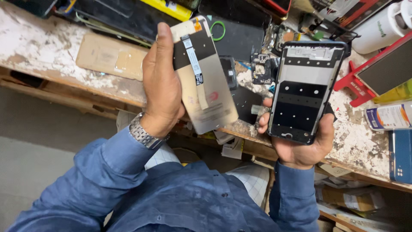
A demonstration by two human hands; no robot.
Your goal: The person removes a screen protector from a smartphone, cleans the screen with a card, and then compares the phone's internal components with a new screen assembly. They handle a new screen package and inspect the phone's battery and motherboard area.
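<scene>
Nearest the camera, a dark blue button-up shirt fills the lower field, its sleeves running up to both hands; a silver metal link wristwatch circles the left wrist. The left hand has its grip clenched on the long edge of a thin rectangular phone display panel, seen from its grey-gold metallic back with a black upper band and a white label strip; the panel is held tilted above the near edge of the table, and it hides part of the surface and the small parts behind it. The right hand has its grip grasping the lower end of a black rectangular phone housing frame, open side towards the camera, showing white and black inner plates; it is held upright, apart from the panel, and covers the table behind it. Between the two held parts lie a small dark camera module piece and other dark fragments. The worn, white-flaked wooden table carries a flat brown cardboard piece to the left. Farther back lie a black rectangular mat with a green ring on it, a red plastic stand, and, far right, a white cylindrical bottle.
</scene>
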